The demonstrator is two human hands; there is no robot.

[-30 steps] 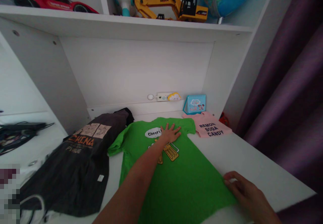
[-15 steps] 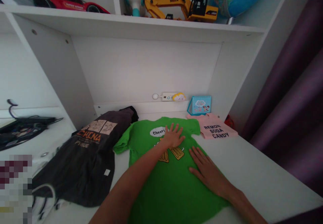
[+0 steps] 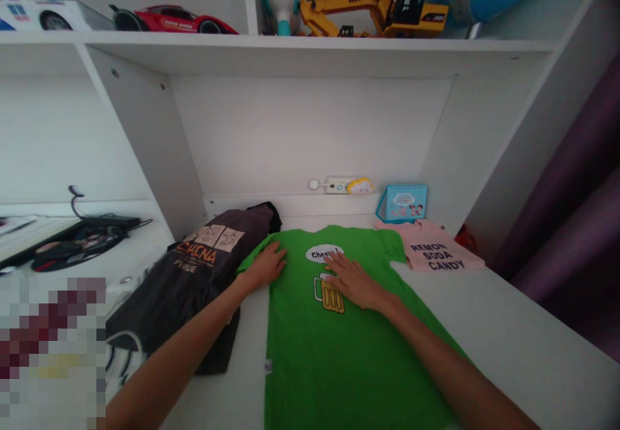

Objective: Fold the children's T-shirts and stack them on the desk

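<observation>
A green T-shirt (image 3: 334,352) with a beer-mug print lies flat on the white desk (image 3: 513,333), collar toward the back wall. My left hand (image 3: 266,266) rests on its left sleeve, fingers lying loosely on the cloth. My right hand (image 3: 353,281) lies flat on the chest print, fingers spread. To the left lies a dark T-shirt (image 3: 188,281) with orange lettering, touching the green sleeve. A folded pink shirt (image 3: 440,255) with dark text sits at the back right.
A small blue calendar (image 3: 404,203) and a white power strip (image 3: 341,186) stand at the back wall. The shelf above holds a yellow toy excavator (image 3: 372,10), a red toy car (image 3: 174,20) and a globe. Cables (image 3: 82,236) lie on the left. Purple curtain (image 3: 581,210) hangs right.
My left hand slid from the chest print to the shirt's left sleeve. My right hand moved from the hem's right corner up onto the chest print. The view shifted left.
</observation>
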